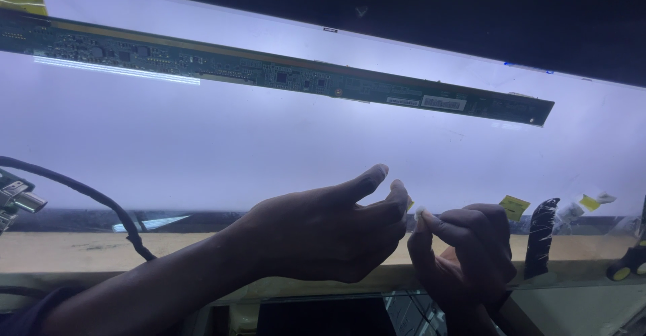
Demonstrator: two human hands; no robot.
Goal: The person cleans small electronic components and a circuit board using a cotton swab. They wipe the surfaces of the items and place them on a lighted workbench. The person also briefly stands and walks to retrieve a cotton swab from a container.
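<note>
I'm in an electronics repair workshop: a lit display panel (269, 141), its long green circuit board (282, 77), and a black cable (101, 201) on my bench (67, 252).

the lit panel (269, 141) is running off both side edges. the circuit strip (269, 73) is getting cut at the left. whatever the left hand (330, 231) and right hand (464, 248) are pinching is too small to tell. the black cable (87, 198) is leaving at the left.
</note>
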